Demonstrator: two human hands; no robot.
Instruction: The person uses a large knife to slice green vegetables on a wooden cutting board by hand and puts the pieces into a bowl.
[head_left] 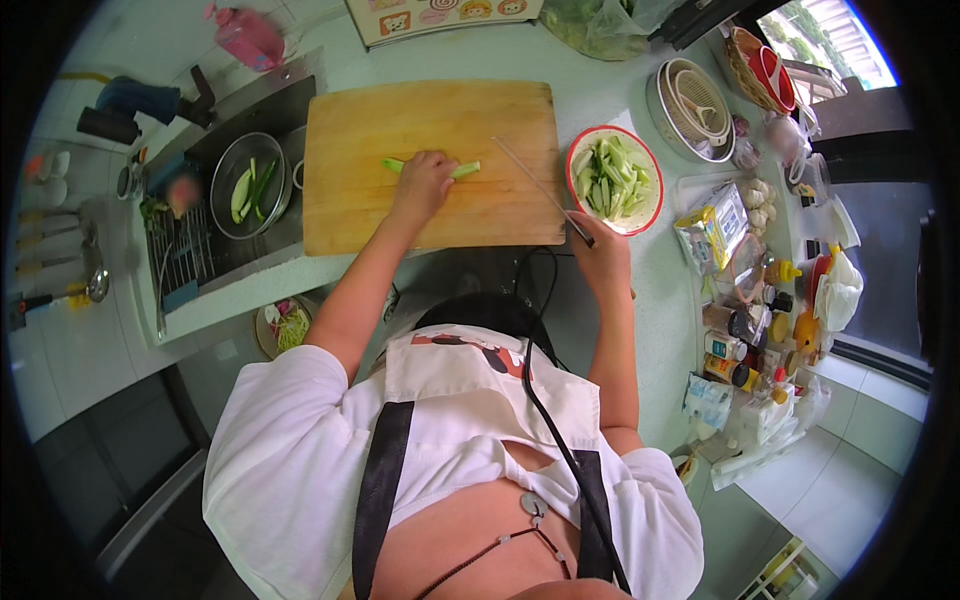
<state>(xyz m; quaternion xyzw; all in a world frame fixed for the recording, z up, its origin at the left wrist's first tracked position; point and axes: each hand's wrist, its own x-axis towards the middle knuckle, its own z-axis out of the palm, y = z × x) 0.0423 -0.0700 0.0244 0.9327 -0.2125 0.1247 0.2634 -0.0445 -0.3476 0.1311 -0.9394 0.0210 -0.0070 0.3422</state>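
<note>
A wooden cutting board [350, 205] lies on the counter in front of me. On it, my left hand [425, 182] closes over a long, pale green vegetable piece [466, 170] that looks like cucumber, with both ends showing past the fingers. My right hand [603, 262] grips a knife [535, 184] by its handle at the board's right edge. The blade slants up and left over the board, seen edge-on and apart from the vegetable. Just beyond the right hand stands a red-rimmed bowl [659, 190], heaped with cut green pieces [613, 178].
Left of the board, a metal bowl [222, 175] with green vegetables sits in the sink [290, 120]. Nested strainers [660, 100] stand at the back right. Seasoning bottles [725, 345], a yellow packet [705, 255] and garlic [760, 205] crowd the right side. A black cable [540, 400] runs down my front.
</note>
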